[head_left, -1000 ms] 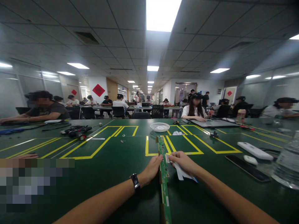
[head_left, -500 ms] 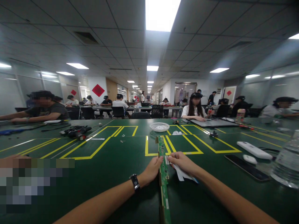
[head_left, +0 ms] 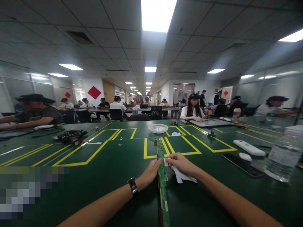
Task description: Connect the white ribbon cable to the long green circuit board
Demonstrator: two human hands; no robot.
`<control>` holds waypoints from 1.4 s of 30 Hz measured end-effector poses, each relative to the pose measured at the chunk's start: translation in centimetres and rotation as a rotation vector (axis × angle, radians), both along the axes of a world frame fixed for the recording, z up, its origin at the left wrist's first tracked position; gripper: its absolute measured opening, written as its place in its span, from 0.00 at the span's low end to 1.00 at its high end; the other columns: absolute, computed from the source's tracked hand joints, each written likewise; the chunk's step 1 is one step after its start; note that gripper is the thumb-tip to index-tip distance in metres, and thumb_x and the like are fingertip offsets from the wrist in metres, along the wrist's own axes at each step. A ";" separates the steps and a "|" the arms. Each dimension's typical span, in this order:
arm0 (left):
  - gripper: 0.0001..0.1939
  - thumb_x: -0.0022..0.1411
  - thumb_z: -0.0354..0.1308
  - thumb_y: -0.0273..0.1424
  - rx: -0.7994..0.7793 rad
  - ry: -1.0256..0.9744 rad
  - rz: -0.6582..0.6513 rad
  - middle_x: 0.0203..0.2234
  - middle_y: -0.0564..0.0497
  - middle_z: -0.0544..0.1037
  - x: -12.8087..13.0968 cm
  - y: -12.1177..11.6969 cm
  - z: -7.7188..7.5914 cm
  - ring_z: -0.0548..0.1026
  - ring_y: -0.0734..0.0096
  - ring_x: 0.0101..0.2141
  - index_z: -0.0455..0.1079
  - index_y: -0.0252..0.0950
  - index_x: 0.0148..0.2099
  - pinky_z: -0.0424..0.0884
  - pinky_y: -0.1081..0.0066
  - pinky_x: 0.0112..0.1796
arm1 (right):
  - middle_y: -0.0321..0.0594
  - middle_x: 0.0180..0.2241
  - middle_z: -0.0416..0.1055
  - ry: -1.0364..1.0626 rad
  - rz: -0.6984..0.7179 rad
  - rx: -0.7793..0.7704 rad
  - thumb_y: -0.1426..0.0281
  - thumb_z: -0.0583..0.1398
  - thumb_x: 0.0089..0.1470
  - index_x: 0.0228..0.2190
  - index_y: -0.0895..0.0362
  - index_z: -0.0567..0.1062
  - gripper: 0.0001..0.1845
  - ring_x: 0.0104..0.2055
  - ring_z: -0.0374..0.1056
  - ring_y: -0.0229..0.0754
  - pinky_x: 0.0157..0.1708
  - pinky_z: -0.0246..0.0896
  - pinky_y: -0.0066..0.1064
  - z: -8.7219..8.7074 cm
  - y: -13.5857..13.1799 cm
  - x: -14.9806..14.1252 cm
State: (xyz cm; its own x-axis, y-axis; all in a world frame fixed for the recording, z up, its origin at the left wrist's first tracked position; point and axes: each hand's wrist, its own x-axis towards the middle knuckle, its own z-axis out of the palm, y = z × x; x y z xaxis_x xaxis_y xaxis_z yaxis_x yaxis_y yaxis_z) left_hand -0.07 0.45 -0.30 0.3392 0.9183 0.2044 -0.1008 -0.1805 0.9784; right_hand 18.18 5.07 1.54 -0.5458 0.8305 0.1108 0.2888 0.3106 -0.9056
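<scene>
Guiding these hands from afar, I have the long, narrow green circuit board point(head_left: 163, 184) pointing away from me down the middle, over the green table point(head_left: 106, 186); I cannot tell how much of it rests there. My left hand point(head_left: 152, 170) grips its left edge, thumb on top. My right hand point(head_left: 180, 163) pinches a white flat ribbon cable point(head_left: 181, 176) just beside the board's right edge, its loose part hanging out below the fingers.

I judge the board light and stiff but fragile if bent, so I'd hold it by its long edges, off the populated face. The cable looks thin, limp and easily creased; I'd take it close to its end.

Beyond the board sit a white plastic basket point(head_left: 151, 130) and a crumpled white scrap point(head_left: 176, 134). Well to the right are a smartphone point(head_left: 242, 164), a white power bank point(head_left: 249, 148) and a clear water bottle point(head_left: 281, 164), which a wide right-arm swing might knock.
</scene>
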 end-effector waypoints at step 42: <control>0.09 0.61 0.48 0.31 0.530 0.401 0.466 0.44 0.47 0.69 -0.1 0.5 -0.5 0.64 0.61 0.48 0.66 0.39 0.42 0.59 0.61 0.50 | 0.44 0.52 0.67 -0.765 -0.206 0.699 0.78 0.50 0.53 0.48 0.55 0.72 0.23 0.52 0.62 0.43 0.52 0.51 0.33 -2.0 6.6 10.8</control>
